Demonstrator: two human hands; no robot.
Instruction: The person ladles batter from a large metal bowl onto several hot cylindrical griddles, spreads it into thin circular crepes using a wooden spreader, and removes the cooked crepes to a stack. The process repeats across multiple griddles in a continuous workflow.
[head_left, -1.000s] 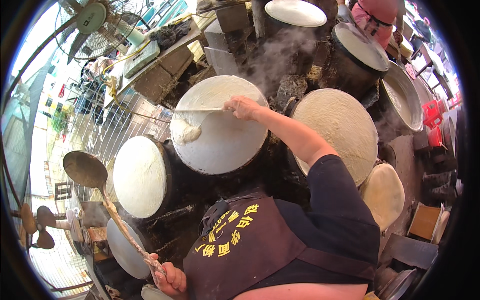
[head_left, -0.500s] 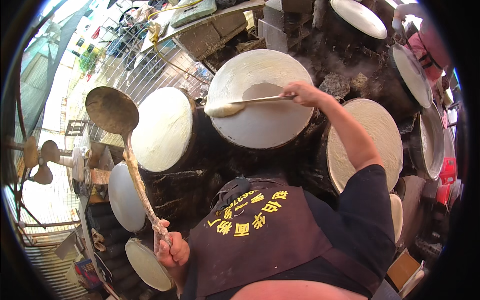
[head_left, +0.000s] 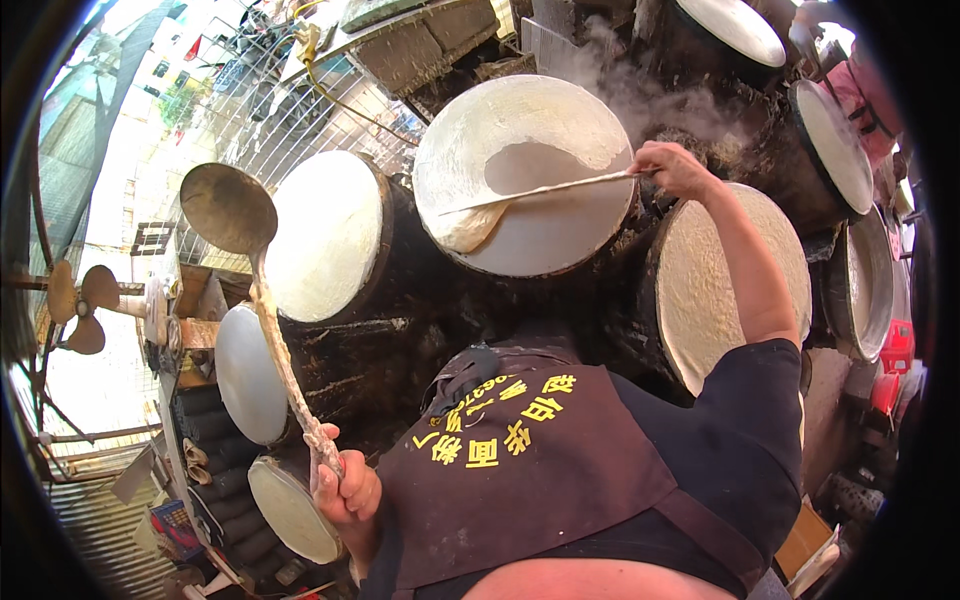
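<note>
In my left hand (head_left: pixel 346 490), fingers wrapped round its long, batter-crusted handle, is a big ladle (head_left: pixel 228 208). The dark bowl of the ladle is raised at the left and looks empty. My right hand (head_left: pixel 675 170) grips the end of a thin, flat spreading stick (head_left: pixel 560 188) that reaches left over the round griddle (head_left: pixel 580 232) in front of me. Under the stick's far end a soft lump of pale batter (head_left: pixel 472 230) lies near the griddle's left edge. A thin coat of batter covers the far side; a greyer patch shows in the middle.
Other round griddles surround me: a batter-coated one (head_left: pixel 325 235) at left, another (head_left: pixel 735 285) at right, and a pale one (head_left: pixel 250 375) lower left. Steam (head_left: pixel 690 110) rises at the back right. A small fan (head_left: pixel 85 308) stands far left. Someone in pink (head_left: pixel 860 95) is far right.
My right hand has moved right and away from me with the stick, which now slants more. The batter lump has shifted, and the grey patch looks larger. The ladle stays raised in my left hand.
</note>
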